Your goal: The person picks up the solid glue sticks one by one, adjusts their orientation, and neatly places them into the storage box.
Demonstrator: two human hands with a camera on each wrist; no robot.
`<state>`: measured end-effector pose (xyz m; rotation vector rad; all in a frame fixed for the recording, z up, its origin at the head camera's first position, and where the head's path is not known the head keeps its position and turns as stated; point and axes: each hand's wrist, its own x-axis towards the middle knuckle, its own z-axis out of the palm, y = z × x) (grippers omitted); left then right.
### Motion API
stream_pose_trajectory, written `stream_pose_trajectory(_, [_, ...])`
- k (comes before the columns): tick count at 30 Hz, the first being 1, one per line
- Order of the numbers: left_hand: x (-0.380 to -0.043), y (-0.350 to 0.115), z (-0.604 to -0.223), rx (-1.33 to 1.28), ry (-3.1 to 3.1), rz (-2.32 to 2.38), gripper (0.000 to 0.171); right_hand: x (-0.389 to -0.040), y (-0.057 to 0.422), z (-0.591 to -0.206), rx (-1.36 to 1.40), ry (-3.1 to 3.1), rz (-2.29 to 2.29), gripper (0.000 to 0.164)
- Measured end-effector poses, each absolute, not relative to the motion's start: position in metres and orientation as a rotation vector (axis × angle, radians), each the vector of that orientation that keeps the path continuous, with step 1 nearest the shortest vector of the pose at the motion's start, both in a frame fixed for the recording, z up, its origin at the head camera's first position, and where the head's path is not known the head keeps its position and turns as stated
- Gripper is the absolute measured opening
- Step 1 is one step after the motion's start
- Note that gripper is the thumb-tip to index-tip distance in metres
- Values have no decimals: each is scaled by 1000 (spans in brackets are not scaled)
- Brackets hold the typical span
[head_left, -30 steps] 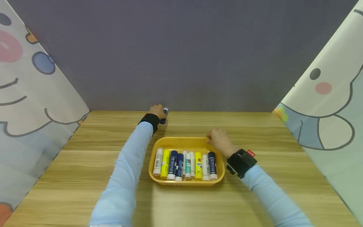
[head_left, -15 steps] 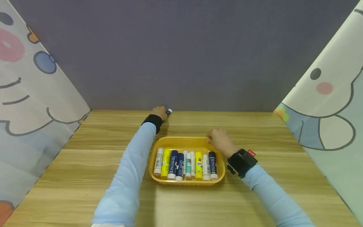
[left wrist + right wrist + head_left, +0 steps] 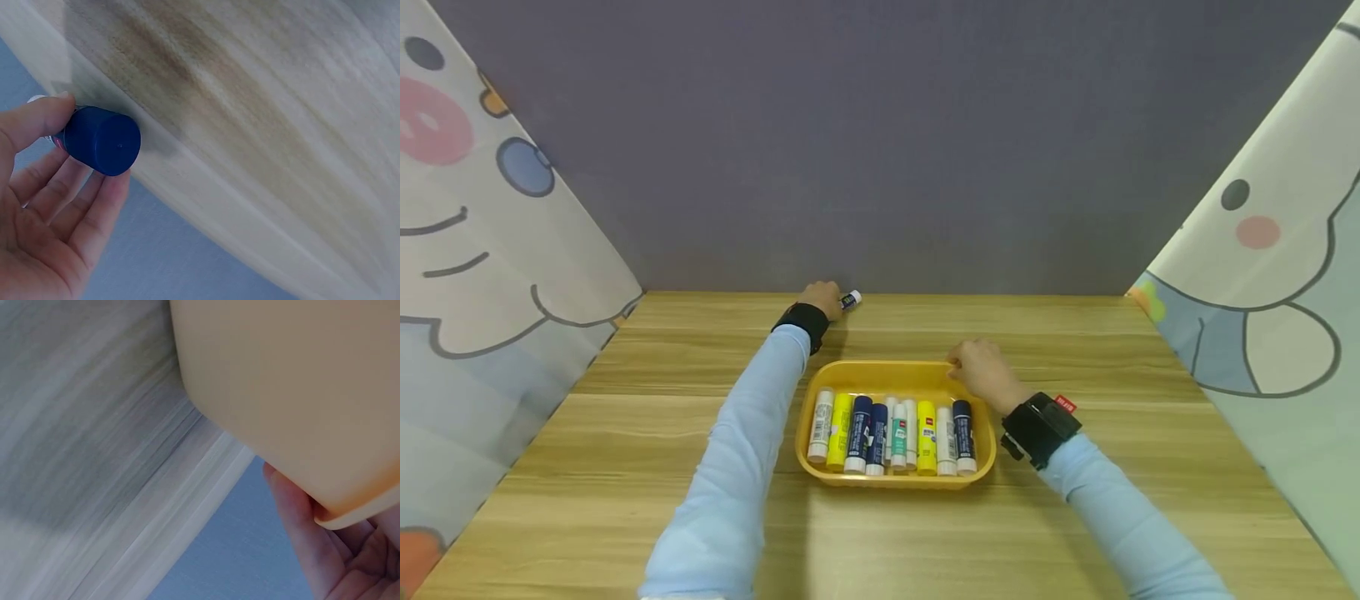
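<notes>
Near the back of the table, my left hand (image 3: pixel 822 298) pinches a dark blue glue stick (image 3: pixel 850 300) whose white end points right and away. In the left wrist view its blue cap (image 3: pixel 103 140) faces the camera, with the thumb on one side and the fingers on the other. The yellow plastic basket (image 3: pixel 891 369) stands in front, with my right hand (image 3: pixel 983 372) holding its rim at the far right corner. From the right wrist view, fingers (image 3: pixel 300 519) lie against the basket's wall (image 3: pixel 281 381) below the rim.
Inside the basket several glue sticks lie side by side, among them a yellow one (image 3: pixel 926 442), a blue one (image 3: pixel 858 433) and a green-labelled one (image 3: pixel 898 437). A grey wall (image 3: pixel 880 167) borders the table's back edge, and printed cloths (image 3: pixel 1262 267) flank the sides.
The glue stick in my left hand has turned from nearly upright in the head view to slanting right, its white end shifting rightward. My right hand and the basket have stayed about in place.
</notes>
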<state>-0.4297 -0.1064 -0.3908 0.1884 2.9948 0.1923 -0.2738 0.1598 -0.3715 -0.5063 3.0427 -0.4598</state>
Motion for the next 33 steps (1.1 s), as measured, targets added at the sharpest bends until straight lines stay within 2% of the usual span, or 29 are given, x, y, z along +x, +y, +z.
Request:
stream_pose_trajectory(6, [-424, -105, -382, 324, 2996, 167, 12, -276, 158, -372, -499, 3035, -455, 15])
stream_pose_trajectory(18, [-397, -89, -354, 839, 2958, 135, 34, -285, 161, -375, -511, 3033, -432, 9])
stream_pose_trajectory(27, [-361, -58, -323, 1173, 3010, 5, 33, -291, 166, -374, -500, 3029, -455, 7])
stream_pose_trajectory(30, [-348, -47, -317, 1343, 2984, -57, 30, -293, 167, -373, -482, 3031, -454, 15])
stream_pose_trajectory(33, [-335, -37, -315, 1528, 2927, -132, 26, -295, 167, -373, -495, 3035, -446, 15])
